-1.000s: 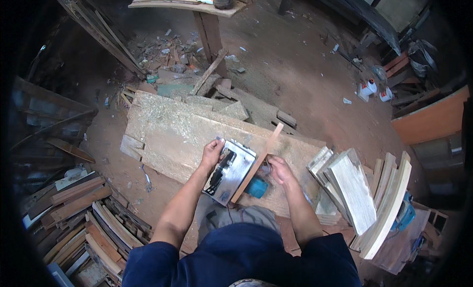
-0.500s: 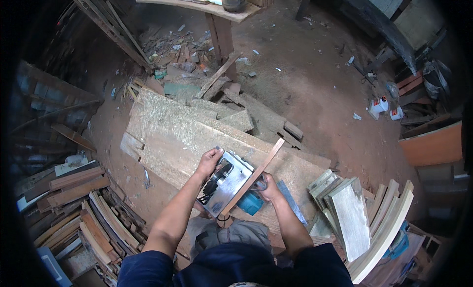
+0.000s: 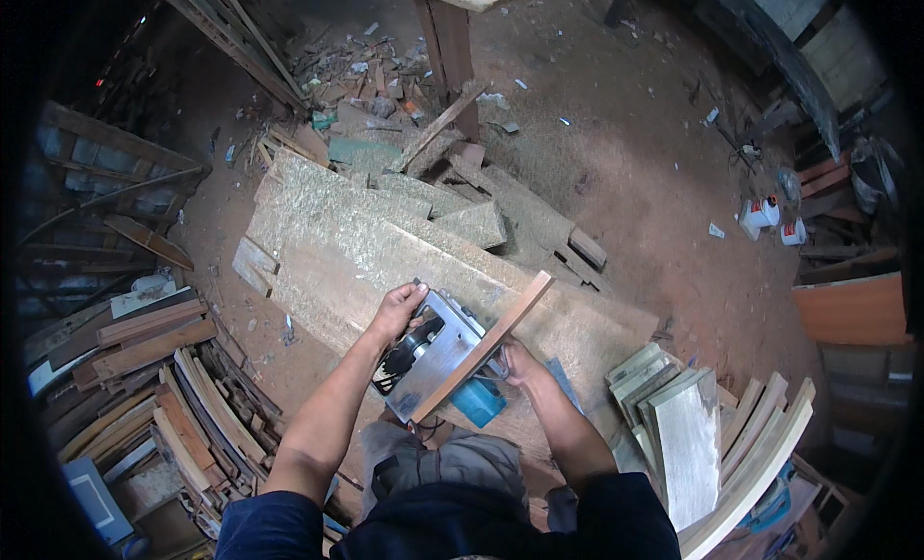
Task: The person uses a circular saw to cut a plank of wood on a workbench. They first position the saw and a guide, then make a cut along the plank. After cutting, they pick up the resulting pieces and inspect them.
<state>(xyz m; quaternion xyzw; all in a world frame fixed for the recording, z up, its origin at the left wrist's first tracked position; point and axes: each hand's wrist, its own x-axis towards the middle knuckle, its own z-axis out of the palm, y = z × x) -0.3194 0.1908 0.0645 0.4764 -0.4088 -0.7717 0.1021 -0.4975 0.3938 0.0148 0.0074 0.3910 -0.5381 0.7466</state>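
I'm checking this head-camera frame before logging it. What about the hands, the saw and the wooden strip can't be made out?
Head view only:
- Right hand: mostly hidden under the wooden strip; its grip cannot be told.
- Left hand: fingertips curl over the saw's metal base plate; what they touch is hidden.
- Saw blade: too small and shadowed to tell whether it spins.
- Teal saw body: partly covered by the strip.

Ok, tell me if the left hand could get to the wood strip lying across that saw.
Probably yes. The left hand rests on the upturned circular saw, and the wood strip lies just beside it across the metal base, with nothing between them.
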